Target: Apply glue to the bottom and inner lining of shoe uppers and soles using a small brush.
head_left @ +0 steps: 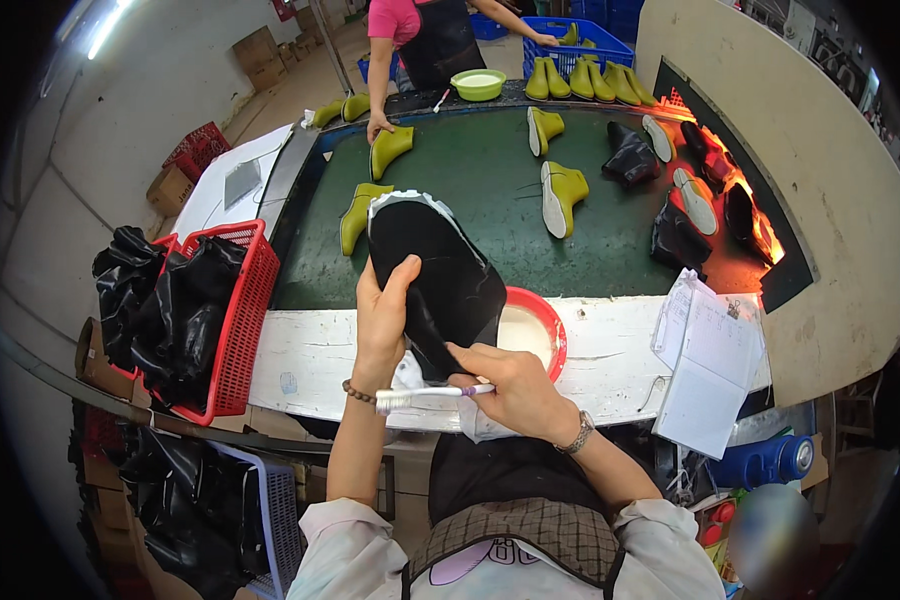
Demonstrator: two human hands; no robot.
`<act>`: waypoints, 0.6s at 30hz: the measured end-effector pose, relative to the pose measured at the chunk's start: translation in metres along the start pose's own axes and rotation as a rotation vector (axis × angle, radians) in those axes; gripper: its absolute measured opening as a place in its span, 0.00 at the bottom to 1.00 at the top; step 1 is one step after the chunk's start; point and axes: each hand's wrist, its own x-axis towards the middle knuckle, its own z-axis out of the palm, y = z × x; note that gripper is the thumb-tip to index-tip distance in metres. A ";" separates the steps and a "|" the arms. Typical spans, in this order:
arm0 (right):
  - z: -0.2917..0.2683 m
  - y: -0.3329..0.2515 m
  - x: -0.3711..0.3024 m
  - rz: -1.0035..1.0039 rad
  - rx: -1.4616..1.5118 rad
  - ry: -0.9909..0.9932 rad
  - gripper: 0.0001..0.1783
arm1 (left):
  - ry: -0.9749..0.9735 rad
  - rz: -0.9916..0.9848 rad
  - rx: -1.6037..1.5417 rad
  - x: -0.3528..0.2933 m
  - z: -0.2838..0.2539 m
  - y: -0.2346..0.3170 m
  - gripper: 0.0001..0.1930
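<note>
A black boot upper with a jagged white edge at its far end is held up in front of me. My left hand grips its left side, thumb across the dark face. My right hand holds a white toothbrush with a purple part, bristles pointing left. The fingers of that same hand also pinch the upper's near edge. Partly hidden behind the upper, a red bowl of whitish liquid stands on the white ledge.
Olive-green shoe lasts and black uppers lie on the green belt, near a glowing opening. Across it, a person's hand touches a last. Red basket with black uppers stands left; an open notebook lies right.
</note>
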 end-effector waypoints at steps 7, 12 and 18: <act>-0.023 -0.007 0.004 -0.058 0.034 0.003 0.22 | -0.518 0.109 0.269 -0.041 -0.036 -0.010 0.69; -0.011 -0.015 0.006 -0.068 0.106 0.033 0.22 | -0.224 0.392 0.856 -0.077 -0.030 -0.035 0.75; -0.013 -0.011 0.000 -0.010 0.306 0.121 0.20 | 0.147 0.534 0.837 -0.090 -0.031 -0.063 0.58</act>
